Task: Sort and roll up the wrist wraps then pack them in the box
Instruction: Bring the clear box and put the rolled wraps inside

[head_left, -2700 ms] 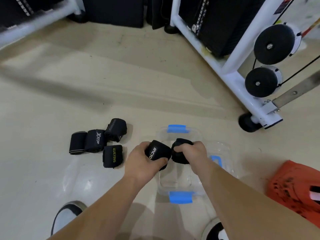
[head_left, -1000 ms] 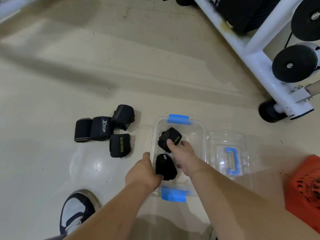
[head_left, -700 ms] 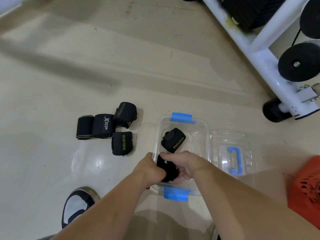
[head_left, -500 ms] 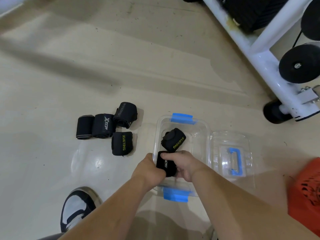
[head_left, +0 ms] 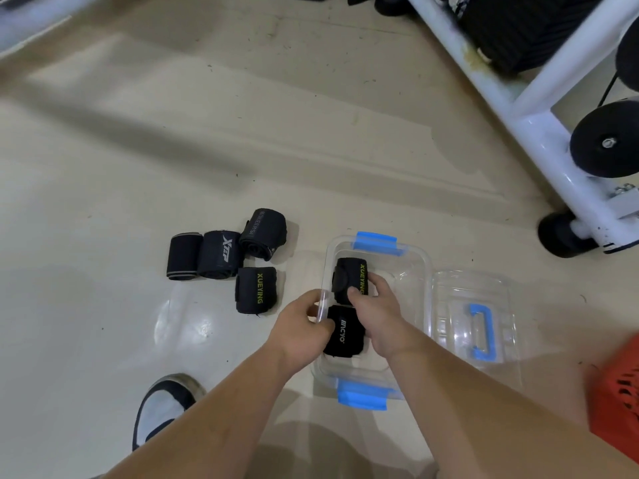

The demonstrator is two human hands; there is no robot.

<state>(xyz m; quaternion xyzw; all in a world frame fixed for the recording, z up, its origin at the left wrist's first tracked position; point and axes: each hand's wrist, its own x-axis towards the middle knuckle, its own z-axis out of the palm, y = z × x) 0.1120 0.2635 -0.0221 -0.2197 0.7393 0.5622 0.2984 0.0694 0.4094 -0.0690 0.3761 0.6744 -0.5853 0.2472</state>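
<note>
A clear plastic box (head_left: 427, 288) with blue clips stands open on the floor. Two rolled black wrist wraps lie inside along its left wall. The far one, the XUEYING wrap (head_left: 347, 273), has my right hand (head_left: 378, 309) on it, thumb and fingers pinching its near end. The near one, the IINCYO wrap (head_left: 345, 337), is held at its left side by my left hand (head_left: 299, 324), which straddles the box's left wall. Several more rolled wraps (head_left: 224, 255) lie in a cluster on the floor to the left of the box.
The clear lid (head_left: 449, 326) with a blue handle lies flat against the box's right side. An orange basket (head_left: 619, 392) is at the right edge. A white gym frame (head_left: 532, 133) with black rollers stands at the far right. My shoe (head_left: 162, 413) is near left.
Both wraps came down from my hands into the box. My right hand has since left the near wrap and reached forward to the far one; my left hand stays on the near wrap.
</note>
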